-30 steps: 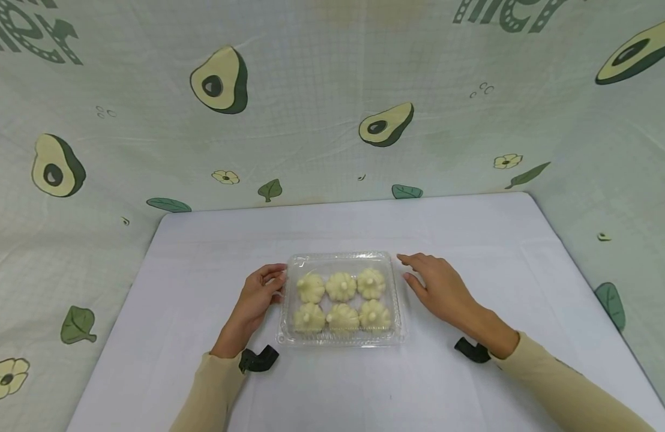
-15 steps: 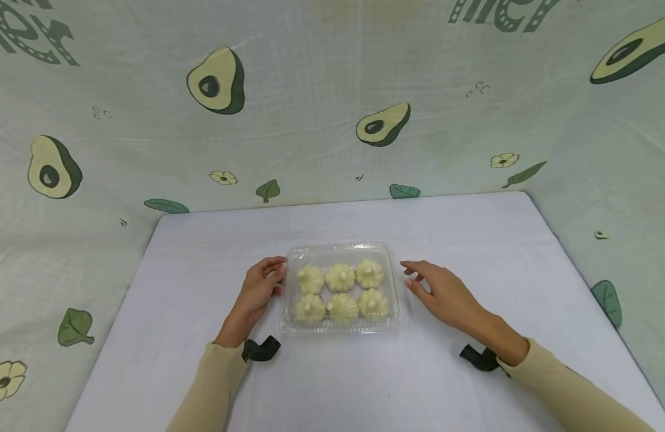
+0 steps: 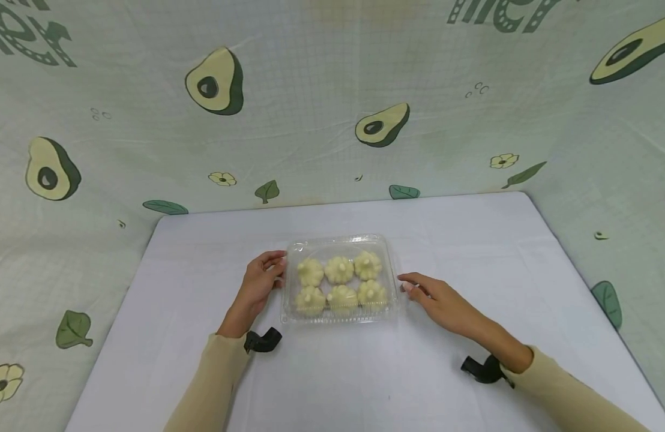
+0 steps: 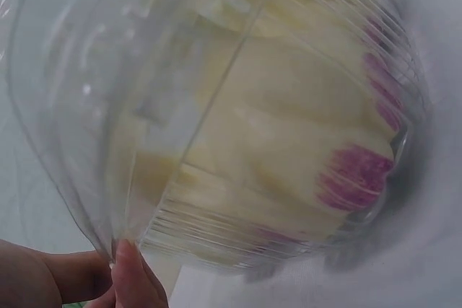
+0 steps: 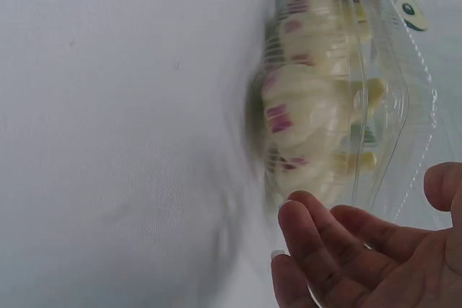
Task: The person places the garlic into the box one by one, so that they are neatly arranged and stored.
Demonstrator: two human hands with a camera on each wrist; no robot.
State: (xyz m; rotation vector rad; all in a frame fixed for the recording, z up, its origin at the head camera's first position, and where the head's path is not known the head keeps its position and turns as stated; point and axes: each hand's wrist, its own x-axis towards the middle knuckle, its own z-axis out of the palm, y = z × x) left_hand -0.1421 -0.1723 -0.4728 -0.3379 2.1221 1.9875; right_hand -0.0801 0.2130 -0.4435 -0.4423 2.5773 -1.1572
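A clear plastic clamshell container (image 3: pixel 340 318) with its lid down stands mid-table, holding several pale garlic bulbs (image 3: pixel 340 270) in two rows. Purple patches mark the bulbs (image 5: pixel 303 106) in the right wrist view. My left hand (image 3: pixel 258 287) is at the container's left side; in the left wrist view its thumb (image 4: pixel 136 279) and a finger pinch the rim. My right hand (image 3: pixel 437 303) stays by the right side, fingers relaxed and holding nothing. In the right wrist view its fingertips (image 5: pixel 294 210) come close to the container's end; whether they touch it I cannot tell.
A white cloth covers the table (image 3: pixel 332 384). Behind it hangs a pale curtain (image 3: pixel 300 108) printed with avocados and leaves. A black wrist mount (image 3: pixel 263 340) sits on the left wrist and another black mount (image 3: pixel 482 369) on the right.
The container has slid away from me toward the far edge, and my left hand has moved with it. My right hand has come nearer to me and stays beside the container.
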